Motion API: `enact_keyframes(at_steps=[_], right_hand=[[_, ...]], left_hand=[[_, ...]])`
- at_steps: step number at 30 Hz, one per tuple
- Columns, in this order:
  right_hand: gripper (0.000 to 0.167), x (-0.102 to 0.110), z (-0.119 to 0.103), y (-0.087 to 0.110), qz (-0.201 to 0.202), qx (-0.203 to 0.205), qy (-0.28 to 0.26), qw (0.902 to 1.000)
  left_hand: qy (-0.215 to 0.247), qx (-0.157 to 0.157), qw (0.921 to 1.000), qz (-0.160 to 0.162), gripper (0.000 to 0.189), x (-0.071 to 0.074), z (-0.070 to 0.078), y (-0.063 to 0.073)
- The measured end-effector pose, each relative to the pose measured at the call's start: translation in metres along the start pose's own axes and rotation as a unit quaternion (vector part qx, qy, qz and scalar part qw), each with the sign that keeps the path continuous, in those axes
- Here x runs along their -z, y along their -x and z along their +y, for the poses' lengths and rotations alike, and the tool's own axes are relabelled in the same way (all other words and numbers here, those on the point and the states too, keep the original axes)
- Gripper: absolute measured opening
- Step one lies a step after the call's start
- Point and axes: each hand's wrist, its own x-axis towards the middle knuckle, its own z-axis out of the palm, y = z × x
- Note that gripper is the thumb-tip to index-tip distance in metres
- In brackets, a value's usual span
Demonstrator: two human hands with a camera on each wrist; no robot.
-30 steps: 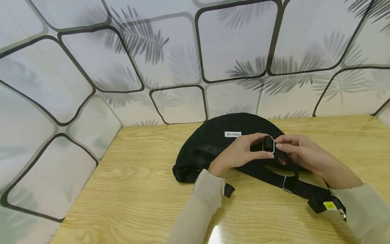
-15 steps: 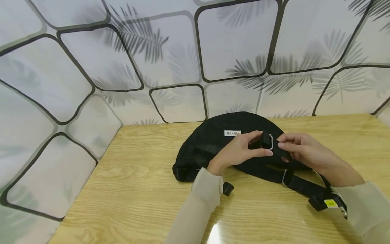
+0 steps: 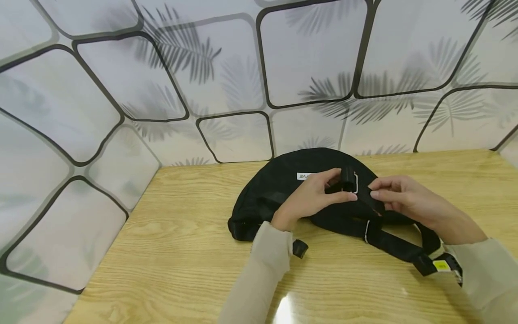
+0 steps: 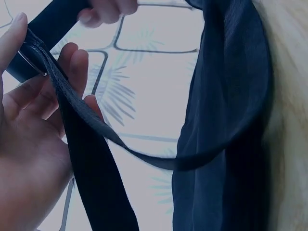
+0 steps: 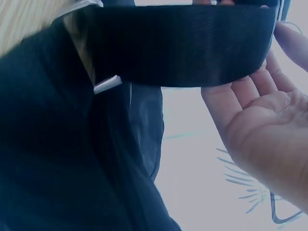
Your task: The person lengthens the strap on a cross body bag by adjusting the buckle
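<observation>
A black half-moon waist bag [image 3: 263, 193] with a white label lies on the table. Over its front, my left hand [image 3: 305, 195] pinches a metal strap slider [image 3: 356, 183] with black webbing looped through it. Just to the right, my right hand [image 3: 413, 200] pinches the black strap [image 5: 187, 45] between thumb and fingers. In the left wrist view, another length of strap [image 4: 96, 168] hangs down across the left palm. A second metal ring [image 3: 366, 231] sits lower on the strap, below the hands.
A black buckle piece with a yellow tag [image 3: 442, 265] lies by the right sleeve. Another black end piece [image 3: 300, 248] sticks out beside the left cuff. The wooden table [image 3: 170, 252] meets a patterned wall covering [image 3: 226, 90] behind the bag and at left.
My left hand has moved slightly left with the slider, away from the right hand, which keeps the strap. The lower ring has slid left, and the strap loop near the right wrist has widened.
</observation>
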Motion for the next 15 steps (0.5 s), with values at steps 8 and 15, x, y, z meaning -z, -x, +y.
enact_keyframes(at_steps=[8, 15], right_hand=[[0.035, -0.006, 0.002, -0.002, 0.019, 0.022, -0.015, 0.9995], [0.037, -0.009, 0.004, -0.005, 0.0, 0.036, -0.064, 0.9973]], left_hand=[[-0.007, 0.006, 0.9997, -0.023, 0.035, -0.006, -0.003, 0.0], [-0.029, -0.011, 0.9988, -0.038, 0.026, -0.015, -0.003, -0.003]])
